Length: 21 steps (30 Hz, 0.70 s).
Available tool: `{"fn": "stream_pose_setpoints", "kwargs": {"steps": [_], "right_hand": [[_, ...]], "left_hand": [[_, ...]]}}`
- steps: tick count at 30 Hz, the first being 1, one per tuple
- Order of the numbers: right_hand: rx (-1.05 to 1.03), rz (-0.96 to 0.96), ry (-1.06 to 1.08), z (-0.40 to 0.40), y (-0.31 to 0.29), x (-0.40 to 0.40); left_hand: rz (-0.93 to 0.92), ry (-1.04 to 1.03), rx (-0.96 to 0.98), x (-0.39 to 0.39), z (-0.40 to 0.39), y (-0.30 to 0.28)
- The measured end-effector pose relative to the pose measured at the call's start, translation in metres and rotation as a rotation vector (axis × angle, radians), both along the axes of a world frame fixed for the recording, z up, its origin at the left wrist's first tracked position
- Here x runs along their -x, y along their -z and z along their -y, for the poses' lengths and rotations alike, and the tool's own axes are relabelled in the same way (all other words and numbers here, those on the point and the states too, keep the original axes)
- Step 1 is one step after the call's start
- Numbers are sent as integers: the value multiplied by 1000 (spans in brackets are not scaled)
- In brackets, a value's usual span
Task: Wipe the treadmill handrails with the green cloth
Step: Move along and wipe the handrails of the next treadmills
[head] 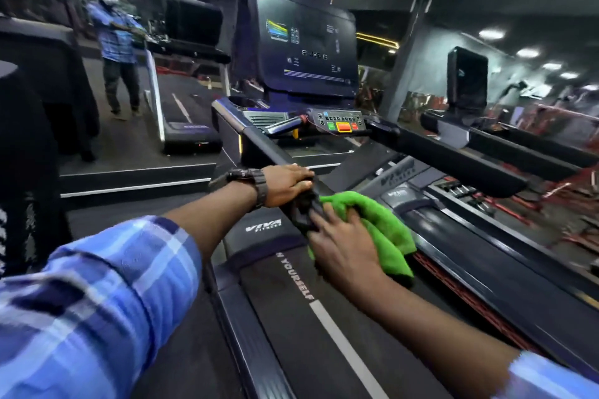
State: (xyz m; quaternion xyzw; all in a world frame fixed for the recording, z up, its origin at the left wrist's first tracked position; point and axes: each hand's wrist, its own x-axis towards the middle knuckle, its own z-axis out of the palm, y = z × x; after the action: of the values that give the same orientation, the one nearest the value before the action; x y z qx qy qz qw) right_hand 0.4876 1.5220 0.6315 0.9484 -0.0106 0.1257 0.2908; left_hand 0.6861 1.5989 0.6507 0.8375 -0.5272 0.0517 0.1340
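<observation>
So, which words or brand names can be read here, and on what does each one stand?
"VIVA FITNESS": on the treadmill's motor cover.
"H YOURSELF", start hidden: on the running belt.
"VIVA FITNESS", blurred: on the neighbouring treadmill's cover.
Console screen text and button panel labels: too small to read.

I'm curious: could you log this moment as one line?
left hand: grips left handrail | right hand: holds green cloth on it | stage: wiping
</observation>
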Motion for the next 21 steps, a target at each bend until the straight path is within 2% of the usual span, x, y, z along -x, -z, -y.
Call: {"fn": "stream_pose_setpoints", "kwargs": {"steps": [3,5,8,10,13,17,19,21], "right_hand": [[69,-56,26,-15,31,-32],[110,-218,28,-15,50,-22],[-11,-189,-39,-6,41,7],[-32,-97,-56,-3,22,11],[-42,-23,64,-9,-12,-25],[67,-99,68,-19,-1,-76],[112,-197,40,-22,14,-71],[62,-223,-38,-22,16,-48]], "left_hand": [[-3,23,0,-9,-3,-1],[-15,62,5,-11,-5,-3],[-27,101,26,-16,-9,-2],[-13,91,45,-18,-11,-1],[18,72,23,-25,-13,-2],[12,73,-16,-34,-14,-7],[-19,109,-7,-39,-14,-6],[-35,135,42,-45,-15,0]]}}
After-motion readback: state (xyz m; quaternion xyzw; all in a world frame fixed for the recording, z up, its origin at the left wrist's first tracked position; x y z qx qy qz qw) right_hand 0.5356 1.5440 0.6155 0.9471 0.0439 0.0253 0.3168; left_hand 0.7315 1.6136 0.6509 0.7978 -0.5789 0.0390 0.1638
